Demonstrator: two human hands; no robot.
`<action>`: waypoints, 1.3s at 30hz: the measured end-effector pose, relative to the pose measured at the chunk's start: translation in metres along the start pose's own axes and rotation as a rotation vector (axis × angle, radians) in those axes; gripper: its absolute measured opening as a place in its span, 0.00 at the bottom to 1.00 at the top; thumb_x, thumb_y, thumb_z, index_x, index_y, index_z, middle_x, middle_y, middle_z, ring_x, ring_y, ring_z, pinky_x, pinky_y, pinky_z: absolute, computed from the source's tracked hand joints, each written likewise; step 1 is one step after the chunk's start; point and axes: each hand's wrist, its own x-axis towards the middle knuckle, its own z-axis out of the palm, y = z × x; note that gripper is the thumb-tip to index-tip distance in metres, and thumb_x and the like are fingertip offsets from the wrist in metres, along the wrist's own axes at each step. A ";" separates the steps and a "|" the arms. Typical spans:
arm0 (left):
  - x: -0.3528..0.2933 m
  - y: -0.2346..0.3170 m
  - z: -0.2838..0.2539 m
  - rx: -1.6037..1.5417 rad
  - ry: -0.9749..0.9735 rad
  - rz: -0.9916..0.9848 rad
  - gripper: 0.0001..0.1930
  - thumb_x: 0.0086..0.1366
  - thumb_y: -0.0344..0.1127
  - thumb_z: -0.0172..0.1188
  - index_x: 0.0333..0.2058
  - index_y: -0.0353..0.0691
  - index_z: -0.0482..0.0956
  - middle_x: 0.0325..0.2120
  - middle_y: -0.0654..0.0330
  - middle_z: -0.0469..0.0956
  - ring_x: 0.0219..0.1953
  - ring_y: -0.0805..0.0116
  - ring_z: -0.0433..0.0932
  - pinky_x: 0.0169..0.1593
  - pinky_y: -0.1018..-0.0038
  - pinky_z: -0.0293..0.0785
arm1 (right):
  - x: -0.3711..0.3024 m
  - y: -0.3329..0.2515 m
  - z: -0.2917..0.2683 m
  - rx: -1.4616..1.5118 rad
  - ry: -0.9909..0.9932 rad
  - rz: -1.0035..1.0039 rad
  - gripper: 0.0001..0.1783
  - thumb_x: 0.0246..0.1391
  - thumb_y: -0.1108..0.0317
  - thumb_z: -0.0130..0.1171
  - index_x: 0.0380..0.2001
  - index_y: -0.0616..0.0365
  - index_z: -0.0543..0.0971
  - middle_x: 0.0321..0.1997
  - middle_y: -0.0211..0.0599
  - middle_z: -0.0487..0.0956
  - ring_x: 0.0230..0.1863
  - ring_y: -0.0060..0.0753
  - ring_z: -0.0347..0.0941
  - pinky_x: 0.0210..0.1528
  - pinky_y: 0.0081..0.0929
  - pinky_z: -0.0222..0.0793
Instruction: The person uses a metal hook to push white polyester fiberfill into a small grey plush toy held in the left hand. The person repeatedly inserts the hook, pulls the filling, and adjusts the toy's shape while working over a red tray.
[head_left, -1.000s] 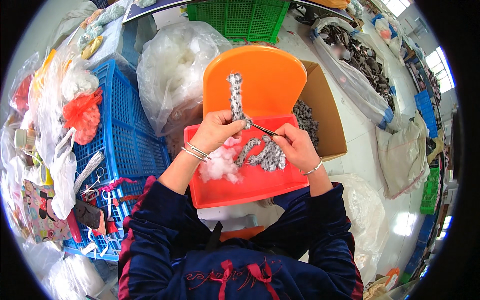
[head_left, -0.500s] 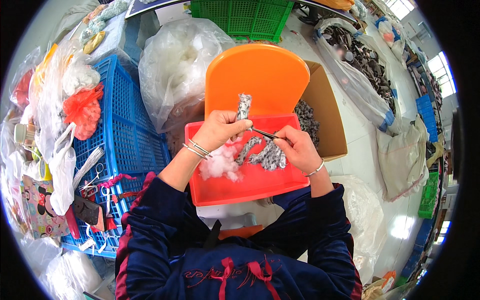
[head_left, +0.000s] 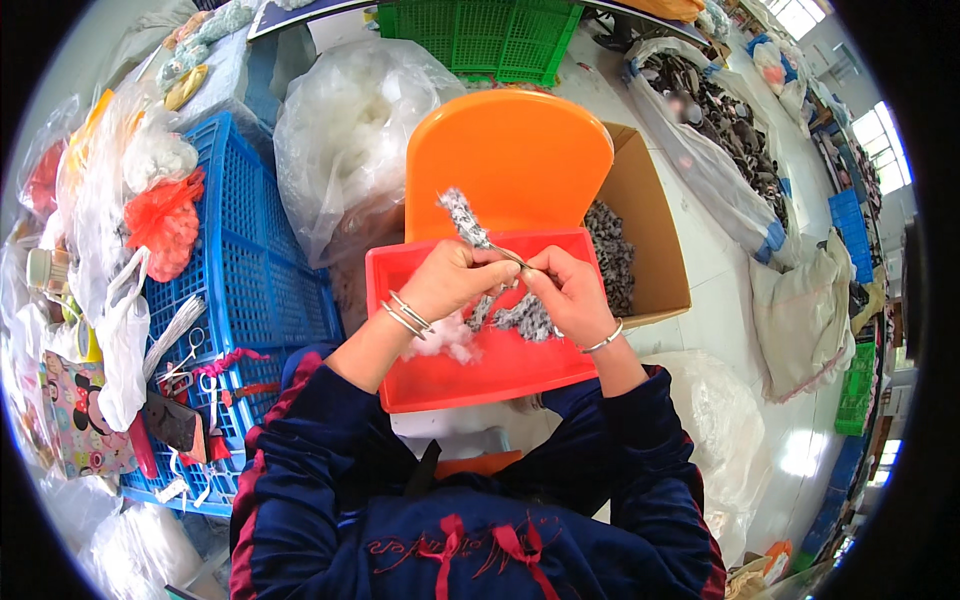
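Above the red tray [head_left: 480,390], a small fuzzy grey-and-white knitted tube [head_left: 463,217] points up and to the left. My left hand [head_left: 452,287] is closed at its lower end, thumb and forefinger pinched together. My right hand [head_left: 575,297] pinches a thin dark metal tool like tweezers [head_left: 511,257], whose slim end runs to the tube; its tip is hidden. Both hands' fingertips nearly meet. Under them in the tray lie white fluffy stuffing [head_left: 445,342] and more grey-and-white knitted pieces [head_left: 527,318], partly covered by my hands.
An orange stool seat or backrest [head_left: 510,155] rises behind the tray. A clear bag of white stuffing [head_left: 355,130] stands at far left, a cardboard box [head_left: 650,230] of dark fuzzy pieces at right. Blue crates [head_left: 265,240] on the left carry scissors [head_left: 190,345] and bags.
The knitted tube has tilted to the left and moved lower. My right hand has come in closer to my left hand, covering more of the dark tool.
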 end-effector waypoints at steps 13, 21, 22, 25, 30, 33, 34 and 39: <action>0.002 0.005 -0.004 -0.291 0.219 0.068 0.12 0.64 0.37 0.62 0.35 0.31 0.82 0.17 0.67 0.72 0.19 0.80 0.68 0.24 0.83 0.61 | 0.002 -0.001 0.005 0.013 0.026 0.040 0.06 0.59 0.72 0.57 0.30 0.63 0.74 0.21 0.23 0.71 0.23 0.12 0.62 0.25 0.16 0.58; 0.003 0.006 -0.006 -0.233 0.203 0.065 0.13 0.65 0.38 0.61 0.36 0.31 0.82 0.19 0.68 0.73 0.20 0.81 0.69 0.24 0.84 0.62 | 0.006 -0.003 0.020 0.212 0.037 0.137 0.05 0.60 0.71 0.56 0.32 0.62 0.75 0.25 0.19 0.71 0.26 0.09 0.62 0.27 0.13 0.59; 0.004 0.007 -0.009 -0.233 0.189 0.062 0.13 0.65 0.38 0.61 0.36 0.31 0.82 0.19 0.68 0.73 0.20 0.81 0.69 0.25 0.84 0.62 | 0.007 -0.004 0.019 0.208 0.030 0.137 0.05 0.60 0.71 0.56 0.32 0.62 0.75 0.25 0.19 0.71 0.27 0.09 0.62 0.28 0.13 0.59; 0.003 0.013 -0.020 -0.260 0.223 0.093 0.12 0.64 0.37 0.61 0.35 0.31 0.82 0.19 0.67 0.73 0.20 0.81 0.67 0.25 0.83 0.63 | 0.010 -0.008 0.017 0.178 0.005 0.124 0.06 0.59 0.70 0.57 0.33 0.63 0.75 0.26 0.19 0.71 0.27 0.09 0.62 0.28 0.13 0.60; 0.009 0.019 -0.043 -0.208 0.427 0.164 0.09 0.63 0.36 0.63 0.30 0.35 0.80 0.19 0.67 0.74 0.20 0.80 0.67 0.26 0.82 0.63 | 0.013 0.007 0.007 -0.117 -0.003 0.078 0.11 0.57 0.67 0.60 0.40 0.61 0.77 0.26 0.28 0.76 0.27 0.19 0.70 0.30 0.20 0.66; 0.012 0.022 -0.063 -0.364 0.478 0.237 0.08 0.63 0.35 0.62 0.32 0.35 0.79 0.19 0.68 0.71 0.21 0.81 0.65 0.27 0.80 0.63 | 0.018 0.022 0.016 -0.614 -0.081 0.037 0.13 0.54 0.62 0.61 0.40 0.57 0.77 0.29 0.42 0.80 0.31 0.39 0.78 0.34 0.35 0.72; 0.013 0.019 -0.066 -0.403 0.483 0.282 0.08 0.64 0.35 0.62 0.32 0.35 0.79 0.19 0.68 0.71 0.21 0.81 0.65 0.27 0.80 0.63 | 0.020 0.030 0.021 -0.679 -0.118 0.034 0.13 0.53 0.61 0.61 0.39 0.57 0.77 0.30 0.44 0.80 0.33 0.44 0.78 0.35 0.39 0.72; 0.010 0.019 -0.062 -0.373 0.420 0.231 0.10 0.64 0.35 0.62 0.35 0.33 0.80 0.21 0.68 0.72 0.21 0.81 0.65 0.29 0.80 0.64 | 0.024 0.080 0.044 -0.984 -0.189 0.021 0.12 0.50 0.60 0.61 0.32 0.57 0.77 0.30 0.46 0.80 0.36 0.51 0.77 0.36 0.45 0.72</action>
